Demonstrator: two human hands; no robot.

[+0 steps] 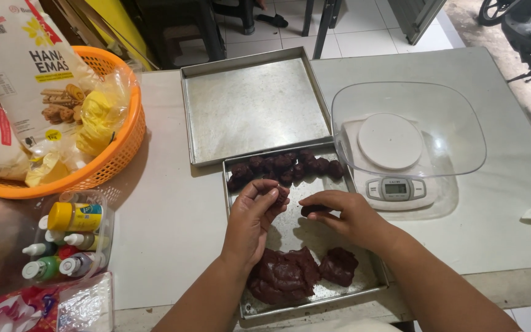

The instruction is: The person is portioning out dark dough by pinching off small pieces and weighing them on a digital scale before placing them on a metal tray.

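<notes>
Both my hands are over a small metal tray (361,258) at the table's front. My left hand (252,220) pinches a small piece of dark brown dough (279,195) at its fingertips. My right hand (346,215) closes on another dark dough piece (312,210) just above the tray floor. A row of several dark dough balls (287,165) lines the tray's far end. Two big lumps of the same dough (285,275) lie at the near end, between my forearms.
A larger bare metal tray (253,107) lies behind. A white kitchen scale with a clear bowl (408,132) stands to the right. An orange basket (115,150) with flour bags sits far left, small colouring bottles (72,243) in a clear tub below it.
</notes>
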